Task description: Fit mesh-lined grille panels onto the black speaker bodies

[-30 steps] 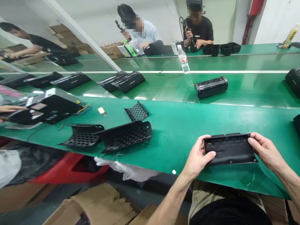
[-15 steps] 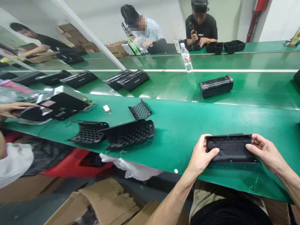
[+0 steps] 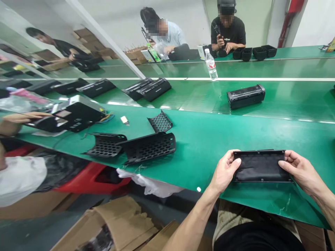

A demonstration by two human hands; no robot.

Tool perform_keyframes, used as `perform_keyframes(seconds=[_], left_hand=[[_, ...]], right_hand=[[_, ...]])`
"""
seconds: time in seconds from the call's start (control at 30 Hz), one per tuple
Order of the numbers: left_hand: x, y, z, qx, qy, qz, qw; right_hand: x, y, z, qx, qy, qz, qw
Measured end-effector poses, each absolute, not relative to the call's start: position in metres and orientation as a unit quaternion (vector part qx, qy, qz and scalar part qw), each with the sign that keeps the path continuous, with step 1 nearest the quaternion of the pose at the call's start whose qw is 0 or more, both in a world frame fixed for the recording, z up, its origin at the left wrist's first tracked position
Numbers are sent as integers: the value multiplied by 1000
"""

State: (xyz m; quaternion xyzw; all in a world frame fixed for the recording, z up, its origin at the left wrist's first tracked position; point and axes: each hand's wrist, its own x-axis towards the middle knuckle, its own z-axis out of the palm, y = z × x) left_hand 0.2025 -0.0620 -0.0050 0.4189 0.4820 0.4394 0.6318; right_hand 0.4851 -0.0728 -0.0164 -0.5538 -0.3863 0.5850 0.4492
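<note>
"Both hands are closed on one object: the person's left hand (image 3: 224, 171) at one short end, the right hand (image 3: 300, 170) at the other, fingers curled around its edges."

"What object?"

"A flat, rectangular black plastic panel (image 3: 262, 166) with a dark, fabric-like lining, held level over a glossy green bench mat (image 3: 199, 153). Whether it touches the mat, I cannot tell."

"What lies beyond it?"

"To the left are three curved black plastic grilles (image 3: 149, 148) with rows of small holes. Farther left, another person's hand (image 3: 26, 116) rests on a boxy black electronic unit (image 3: 78, 116)."

"And farther on?"

"A black box-shaped speaker body (image 3: 246, 96) lies on the next green bench, and a clear plastic water bottle (image 3: 211, 65) stands upright behind it. At the far end, a person in a black T-shirt (image 3: 228, 35) holds a corded tool, near a person in a pale blue shirt (image 3: 170, 35)."
</note>
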Motion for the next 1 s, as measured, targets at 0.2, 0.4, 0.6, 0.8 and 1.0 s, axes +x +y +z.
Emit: perform_keyframes(seconds=[0.2, 0.4, 0.6, 0.8, 1.0], left_hand=[[202, -62, -7, 381, 455, 458, 662], [201, -61, -14, 363, 449, 457, 677], [200, -63, -15, 365, 439, 455, 684], [201, -63, -11, 344, 445, 448, 695], [201, -62, -9, 344, 432, 443, 707]], right_hand=[[488, -74, -20, -552, -372, 591, 456], [487, -73, -19, -553, -338, 592, 480], [485, -74, -17, -539, -318, 602, 496], [481, -72, -15, -547, -296, 599, 504], [478, -72, -8, -544, -264, 613, 508]])
